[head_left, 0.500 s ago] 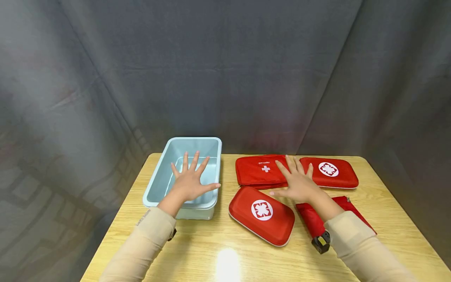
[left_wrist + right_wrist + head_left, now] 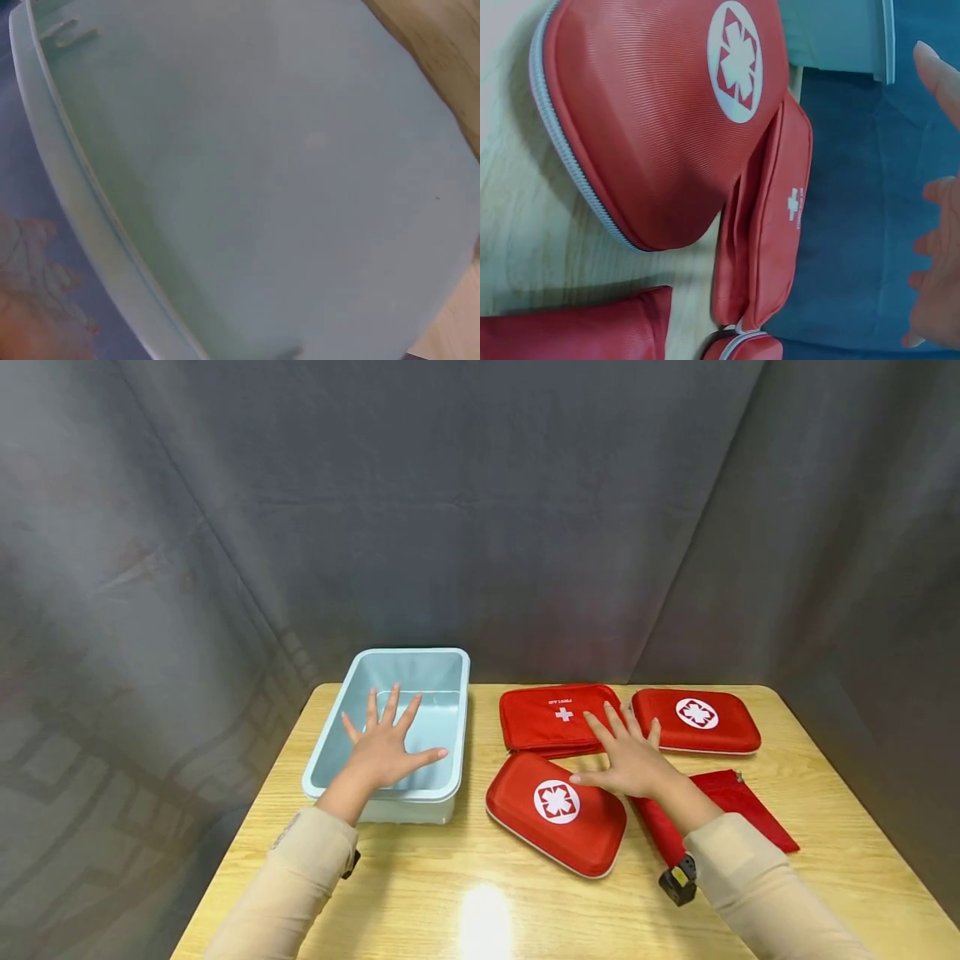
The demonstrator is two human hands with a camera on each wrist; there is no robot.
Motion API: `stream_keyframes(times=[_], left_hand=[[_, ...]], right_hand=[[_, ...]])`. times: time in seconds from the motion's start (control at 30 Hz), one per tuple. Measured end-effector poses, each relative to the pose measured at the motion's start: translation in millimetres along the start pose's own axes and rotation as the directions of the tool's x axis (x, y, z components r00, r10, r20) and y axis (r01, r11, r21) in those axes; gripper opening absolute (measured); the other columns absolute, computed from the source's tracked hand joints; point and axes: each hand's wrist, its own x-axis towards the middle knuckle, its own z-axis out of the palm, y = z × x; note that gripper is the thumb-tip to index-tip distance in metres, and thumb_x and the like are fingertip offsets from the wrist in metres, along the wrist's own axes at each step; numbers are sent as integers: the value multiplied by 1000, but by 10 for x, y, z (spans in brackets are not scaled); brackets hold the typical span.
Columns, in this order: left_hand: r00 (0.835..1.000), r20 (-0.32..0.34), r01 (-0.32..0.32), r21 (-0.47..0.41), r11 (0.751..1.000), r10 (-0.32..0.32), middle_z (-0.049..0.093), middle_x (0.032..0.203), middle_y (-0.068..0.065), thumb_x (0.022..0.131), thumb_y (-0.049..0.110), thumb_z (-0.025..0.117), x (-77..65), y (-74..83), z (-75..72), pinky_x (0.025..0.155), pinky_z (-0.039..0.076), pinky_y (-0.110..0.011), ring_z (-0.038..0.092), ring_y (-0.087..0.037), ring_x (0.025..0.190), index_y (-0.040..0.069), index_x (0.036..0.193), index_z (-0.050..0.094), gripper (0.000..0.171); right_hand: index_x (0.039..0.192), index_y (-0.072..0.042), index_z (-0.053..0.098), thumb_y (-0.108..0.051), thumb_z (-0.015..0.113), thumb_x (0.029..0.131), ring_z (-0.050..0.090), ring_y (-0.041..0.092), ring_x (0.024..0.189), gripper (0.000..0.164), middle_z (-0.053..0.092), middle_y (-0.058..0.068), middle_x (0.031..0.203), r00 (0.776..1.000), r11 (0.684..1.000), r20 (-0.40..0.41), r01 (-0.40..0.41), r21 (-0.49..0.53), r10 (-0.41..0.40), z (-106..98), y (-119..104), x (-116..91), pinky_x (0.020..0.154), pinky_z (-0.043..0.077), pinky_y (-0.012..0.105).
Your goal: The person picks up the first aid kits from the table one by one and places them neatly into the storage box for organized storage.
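With fingers spread, my left hand [image 2: 382, 755] hovers over the near part of a light blue plastic bin [image 2: 461, 727] and holds nothing. The left wrist view is mostly filled by the outer wall of that bin [image 2: 285, 180]. My right hand [image 2: 633, 764], also spread and holding nothing, is above the red first aid items. Below it lies a hard red first aid case [image 2: 517, 793] with a white emblem. Behind are a soft red first aid pouch [image 2: 536, 718] and another red case [image 2: 731, 722]. A flat red pouch [image 2: 757, 814] sits partly under the right forearm.
The wooden table [image 2: 420, 885] carries everything. A grey curtain [image 2: 480, 527] hangs right behind its back edge and along the sides. A black device [image 2: 678, 881] is strapped at the right wrist.
My left hand has shifted slightly left over the bin. The right hand has dropped a little lower in view. The bin and red items stay where they were.
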Motion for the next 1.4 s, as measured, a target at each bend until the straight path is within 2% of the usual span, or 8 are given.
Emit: stream_keyframes(times=[0.27,0.5,0.73,1.0,1.4], left_hand=[[999,1,32,-21,999,-32,-10,143,-7,65,80,29,-65,-112,15,83,-11,-67,-25,-31,122,23,140,11,96],[999,10,51,-47,998,-50,-12,143,-9,65,80,29,-121,-210,25,81,-20,-63,-21,-36,123,26,140,6,95],[998,31,65,-85,994,-62,-13,142,-10,68,77,34,-177,-281,35,81,-15,-67,-21,-37,122,22,140,7,95],[997,24,70,-78,995,-68,-10,142,-12,68,77,32,-246,-372,117,82,-10,-68,-15,-41,123,22,140,5,94],[995,26,100,-93,991,-98,-10,141,-16,70,74,34,-353,-447,140,81,-11,-69,-17,-42,122,19,140,5,94]], right_hand=[[138,-8,19,-65,55,65,2,45,123,99,8,23,139,1000,1000,0,-6,-2,6,82,33,8,85,-7,67],[137,-7,21,-63,57,66,5,47,121,98,9,24,139,1000,1000,16,-10,13,10,157,52,-4,84,-7,67],[135,-4,25,-56,61,67,7,47,121,93,12,26,138,999,999,29,-29,42,28,243,47,-59,83,-6,68],[134,-3,28,-58,61,65,10,45,121,94,17,27,136,998,995,41,-48,88,44,348,-6,-133,84,-2,68],[133,-2,29,-58,61,65,15,46,120,94,20,27,134,996,990,73,-53,132,44,534,10,-204,84,6,69]])
